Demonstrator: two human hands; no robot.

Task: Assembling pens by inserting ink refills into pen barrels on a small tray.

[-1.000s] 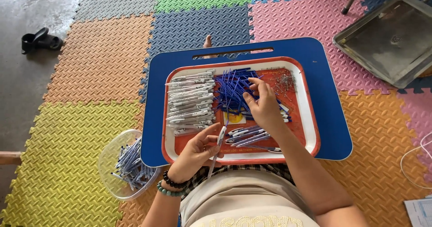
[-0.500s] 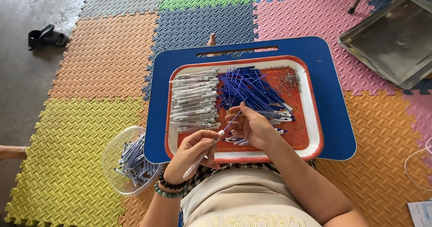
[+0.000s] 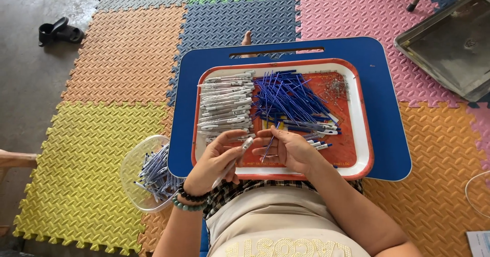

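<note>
My left hand holds a white pen barrel over the near edge of a red tray. My right hand pinches a thin blue refill close to the barrel's tip. The tray rests on a blue lap table. On the tray lie a stack of white pen barrels at the left, a heap of blue refills in the middle, and a few assembled pens by my right hand. Small metal parts lie at the tray's far right corner.
A clear plastic bowl with several pens stands on the foam mat at my left. A metal tray lies at the far right. Black sandals sit on the concrete at the far left. Coloured foam tiles cover the floor.
My right hand left the blue refill heap with one refill and came back toward me, meeting my left hand and its barrel at the tray's near edge.
</note>
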